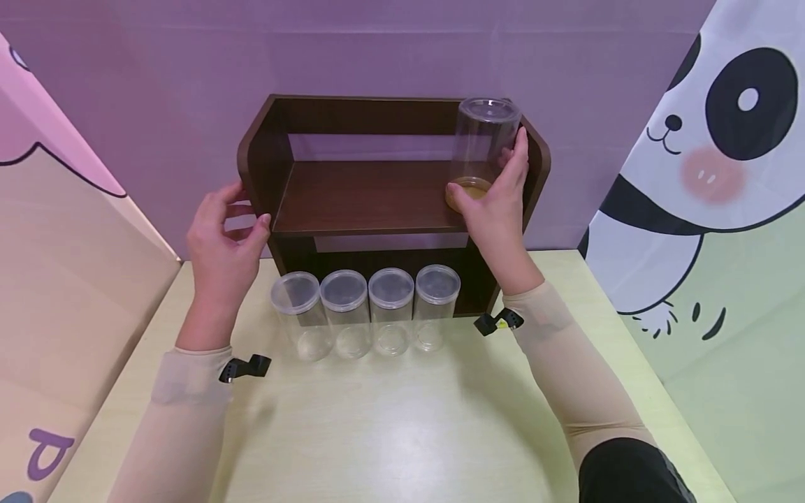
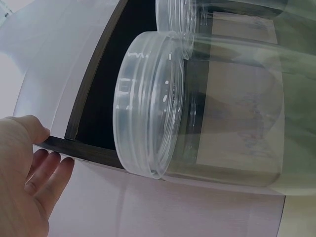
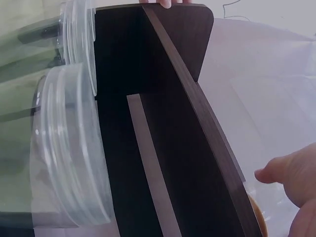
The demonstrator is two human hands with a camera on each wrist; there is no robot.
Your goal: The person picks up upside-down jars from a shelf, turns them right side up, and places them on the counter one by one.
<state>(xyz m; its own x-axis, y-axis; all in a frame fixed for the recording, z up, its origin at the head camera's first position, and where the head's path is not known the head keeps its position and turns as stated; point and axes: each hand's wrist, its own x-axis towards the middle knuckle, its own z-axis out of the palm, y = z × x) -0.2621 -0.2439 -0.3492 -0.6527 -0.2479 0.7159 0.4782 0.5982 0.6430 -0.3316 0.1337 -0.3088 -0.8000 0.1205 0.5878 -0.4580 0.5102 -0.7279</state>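
Observation:
My right hand (image 1: pixel 499 220) holds a clear jar (image 1: pixel 483 136) at the right end of the upper board of a dark brown wooden shelf (image 1: pixel 371 199). The thumb lies across the jar's low front and the fingers go up its right side. An amber-coloured band shows at the jar's bottom, and part of it peeks past the board in the right wrist view. On the other side, my left hand (image 1: pixel 223 237) grips the shelf's left side panel (image 1: pixel 256 157), with the thumb at the front edge and fingertips on the outer face, as the left wrist view shows.
Several clear jars (image 1: pixel 391 307) with translucent lids stand in a row on the pale table (image 1: pixel 377 433), right before the shelf's lower compartment. Behind the shelf hangs a purple backdrop (image 1: pixel 377 49). A panda-printed cloth (image 1: pixel 698 188) is on the right, a pink and beige one (image 1: pixel 69 230) on the left.

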